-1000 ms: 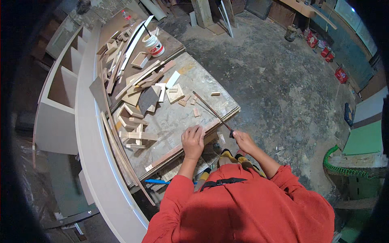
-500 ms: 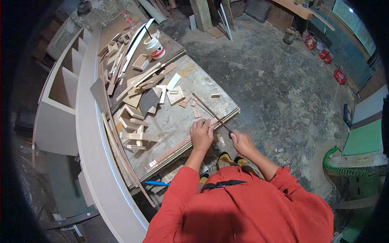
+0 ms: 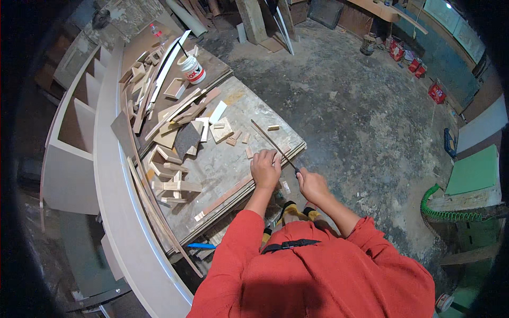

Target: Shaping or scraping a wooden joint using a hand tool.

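My left hand (image 3: 265,168) grips a pale reddish wooden strip (image 3: 225,200) lying along the near edge of the worn work board (image 3: 212,175), fingers bent over it. My right hand (image 3: 310,185) is closed round the dark handle of a long thin saw-like tool (image 3: 273,143). Its blade slants up-left across the strip, just right of my left fingertips. Small wooden offcuts (image 3: 233,141) lie beyond my hands. Little pale wooden assemblies (image 3: 175,185) sit to the left of them on the board.
A long curved pale panel (image 3: 132,228) and a shelving carcass (image 3: 69,159) run along the left. Scrap strips, a white tub (image 3: 192,71) and a bottle (image 3: 155,32) sit farther back. At right are red containers (image 3: 436,93), a green coiled hose (image 3: 445,212) and panels (image 3: 472,169) on the concrete floor (image 3: 360,122).
My left hand has slid rightward along the strip, closer to the blade. My right hand and the tool have moved slightly left. The whole view has shifted a little.
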Action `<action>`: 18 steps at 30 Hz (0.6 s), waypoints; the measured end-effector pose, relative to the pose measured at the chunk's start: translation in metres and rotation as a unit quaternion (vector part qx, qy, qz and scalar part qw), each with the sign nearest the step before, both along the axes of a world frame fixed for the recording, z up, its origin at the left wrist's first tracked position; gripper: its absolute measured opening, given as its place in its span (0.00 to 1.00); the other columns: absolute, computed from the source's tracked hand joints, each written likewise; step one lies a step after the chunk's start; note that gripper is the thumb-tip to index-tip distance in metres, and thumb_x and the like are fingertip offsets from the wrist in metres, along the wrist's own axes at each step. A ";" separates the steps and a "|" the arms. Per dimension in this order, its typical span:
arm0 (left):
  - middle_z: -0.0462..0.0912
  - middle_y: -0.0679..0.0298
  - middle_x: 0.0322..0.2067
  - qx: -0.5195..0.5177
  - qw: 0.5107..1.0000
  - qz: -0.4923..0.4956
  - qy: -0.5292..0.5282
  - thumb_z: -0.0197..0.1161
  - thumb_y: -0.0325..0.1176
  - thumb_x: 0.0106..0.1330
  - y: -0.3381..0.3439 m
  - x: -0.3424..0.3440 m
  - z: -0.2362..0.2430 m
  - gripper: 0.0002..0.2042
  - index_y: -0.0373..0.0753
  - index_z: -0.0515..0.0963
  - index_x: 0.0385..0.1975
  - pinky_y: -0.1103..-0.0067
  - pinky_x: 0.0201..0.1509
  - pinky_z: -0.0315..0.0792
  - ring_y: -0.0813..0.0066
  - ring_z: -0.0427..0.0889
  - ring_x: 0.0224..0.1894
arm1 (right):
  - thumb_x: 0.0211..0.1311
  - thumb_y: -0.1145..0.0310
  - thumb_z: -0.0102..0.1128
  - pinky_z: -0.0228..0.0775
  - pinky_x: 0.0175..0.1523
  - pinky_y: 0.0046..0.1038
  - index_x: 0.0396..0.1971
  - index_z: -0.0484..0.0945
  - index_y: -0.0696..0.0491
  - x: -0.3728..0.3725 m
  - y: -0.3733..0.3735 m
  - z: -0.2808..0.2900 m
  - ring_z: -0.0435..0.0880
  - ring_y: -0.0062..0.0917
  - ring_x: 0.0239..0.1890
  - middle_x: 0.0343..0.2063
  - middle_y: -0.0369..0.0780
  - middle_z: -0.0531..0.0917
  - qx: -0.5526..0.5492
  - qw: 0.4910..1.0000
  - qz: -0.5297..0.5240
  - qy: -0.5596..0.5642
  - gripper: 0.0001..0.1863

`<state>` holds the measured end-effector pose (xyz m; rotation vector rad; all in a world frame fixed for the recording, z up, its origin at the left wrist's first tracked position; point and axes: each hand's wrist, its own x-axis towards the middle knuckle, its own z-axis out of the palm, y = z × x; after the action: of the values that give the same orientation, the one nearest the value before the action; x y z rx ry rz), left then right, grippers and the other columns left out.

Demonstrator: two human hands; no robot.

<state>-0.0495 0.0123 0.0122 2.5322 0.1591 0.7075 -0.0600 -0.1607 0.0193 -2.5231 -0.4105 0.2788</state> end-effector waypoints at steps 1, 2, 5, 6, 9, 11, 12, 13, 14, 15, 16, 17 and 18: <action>0.79 0.63 0.32 -0.001 1.000 0.000 0.004 0.65 0.34 0.53 0.000 0.000 -0.001 0.08 0.42 0.81 0.33 0.67 0.44 0.70 0.60 0.76 0.38 | 0.68 0.59 0.45 0.70 0.35 0.53 0.37 0.72 0.55 0.000 0.001 0.000 0.80 0.54 0.28 0.23 0.55 0.81 -0.004 1.000 0.007 -0.006 0.14; 0.79 0.63 0.32 -0.003 1.000 -0.001 0.009 0.65 0.33 0.53 0.001 0.000 -0.001 0.08 0.42 0.80 0.33 0.67 0.44 0.70 0.60 0.75 0.38 | 0.68 0.58 0.45 0.70 0.35 0.53 0.37 0.72 0.55 0.000 0.001 -0.001 0.81 0.53 0.28 0.23 0.55 0.81 -0.008 1.000 0.013 -0.012 0.14; 0.77 0.65 0.33 -0.013 1.000 -0.004 0.006 0.65 0.35 0.53 0.001 0.001 -0.003 0.09 0.45 0.80 0.34 0.67 0.43 0.68 0.61 0.75 0.40 | 0.68 0.58 0.45 0.71 0.33 0.52 0.37 0.72 0.54 -0.002 0.001 -0.002 0.81 0.52 0.27 0.23 0.54 0.81 -0.032 0.999 0.025 -0.028 0.14; 0.77 0.65 0.33 -0.013 1.000 -0.005 0.006 0.65 0.35 0.53 0.001 0.001 -0.004 0.09 0.45 0.80 0.34 0.67 0.43 0.68 0.61 0.75 0.40 | 0.68 0.58 0.45 0.71 0.33 0.52 0.37 0.72 0.54 -0.003 0.001 -0.002 0.81 0.52 0.27 0.23 0.54 0.81 -0.033 0.999 0.024 -0.027 0.14; 0.77 0.64 0.32 -0.003 1.000 0.003 0.004 0.64 0.35 0.53 0.000 0.001 -0.003 0.08 0.45 0.80 0.33 0.67 0.43 0.68 0.61 0.75 0.40 | 0.68 0.58 0.45 0.72 0.32 0.51 0.37 0.72 0.54 -0.005 0.006 0.005 0.82 0.51 0.27 0.22 0.53 0.81 -0.056 0.998 0.020 -0.026 0.14; 0.77 0.64 0.32 -0.009 1.000 -0.002 0.009 0.64 0.34 0.53 0.001 0.000 -0.002 0.08 0.45 0.79 0.32 0.67 0.43 0.68 0.61 0.75 0.39 | 0.68 0.59 0.45 0.72 0.33 0.52 0.36 0.72 0.55 -0.005 0.010 0.009 0.82 0.51 0.27 0.22 0.53 0.81 -0.063 0.998 0.002 -0.013 0.14; 0.77 0.64 0.32 -0.009 1.000 -0.001 0.009 0.64 0.34 0.53 0.002 0.000 -0.002 0.08 0.45 0.79 0.32 0.67 0.43 0.68 0.61 0.75 0.39 | 0.68 0.59 0.45 0.72 0.33 0.52 0.36 0.72 0.55 -0.002 0.015 0.006 0.82 0.51 0.27 0.22 0.53 0.81 -0.063 0.998 0.004 -0.013 0.14; 0.76 0.64 0.32 -0.006 1.000 -0.010 0.009 0.64 0.34 0.53 0.001 0.002 -0.002 0.07 0.44 0.79 0.31 0.67 0.43 0.68 0.61 0.75 0.39 | 0.68 0.58 0.45 0.72 0.34 0.52 0.36 0.72 0.55 0.004 0.019 0.000 0.82 0.51 0.28 0.22 0.53 0.81 -0.050 0.998 -0.006 -0.022 0.14; 0.76 0.64 0.32 -0.003 1.000 -0.018 0.011 0.64 0.34 0.53 0.000 0.002 -0.002 0.06 0.44 0.78 0.30 0.67 0.43 0.68 0.61 0.75 0.39 | 0.68 0.58 0.45 0.72 0.34 0.52 0.36 0.72 0.55 0.008 0.023 -0.005 0.82 0.51 0.28 0.23 0.53 0.81 -0.037 0.999 -0.016 -0.031 0.14; 0.76 0.64 0.32 -0.004 1.000 -0.020 0.011 0.64 0.34 0.53 -0.002 0.004 -0.002 0.06 0.44 0.78 0.30 0.67 0.43 0.68 0.61 0.75 0.39 | 0.68 0.58 0.45 0.72 0.34 0.52 0.36 0.72 0.55 0.014 0.025 -0.009 0.82 0.51 0.28 0.23 0.53 0.81 -0.039 0.999 -0.018 -0.030 0.14; 0.76 0.63 0.31 -0.001 1.000 -0.009 0.004 0.64 0.33 0.53 -0.002 0.005 -0.002 0.05 0.43 0.78 0.29 0.66 0.42 0.69 0.60 0.74 0.39 | 0.68 0.58 0.45 0.72 0.35 0.52 0.36 0.72 0.55 0.019 0.030 -0.011 0.82 0.51 0.28 0.23 0.53 0.81 -0.025 0.999 -0.018 -0.031 0.14; 0.75 0.62 0.31 0.003 1.000 0.001 -0.004 0.64 0.32 0.53 -0.002 0.005 -0.002 0.05 0.42 0.78 0.27 0.66 0.42 0.69 0.59 0.74 0.38 | 0.67 0.58 0.45 0.72 0.35 0.53 0.36 0.71 0.55 0.021 0.032 -0.012 0.82 0.52 0.29 0.24 0.53 0.81 -0.010 0.999 -0.018 -0.033 0.14; 0.75 0.62 0.31 0.002 1.000 0.001 -0.004 0.64 0.32 0.53 -0.002 0.004 -0.002 0.05 0.42 0.78 0.27 0.66 0.42 0.69 0.59 0.74 0.38 | 0.67 0.58 0.45 0.72 0.35 0.53 0.36 0.71 0.55 0.018 0.031 -0.013 0.82 0.52 0.29 0.24 0.53 0.81 -0.011 0.999 -0.019 -0.033 0.14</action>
<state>-0.0451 0.0100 0.0100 2.5331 0.1566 0.7187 -0.0418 -0.1298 0.0059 -2.5648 -0.3869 0.1880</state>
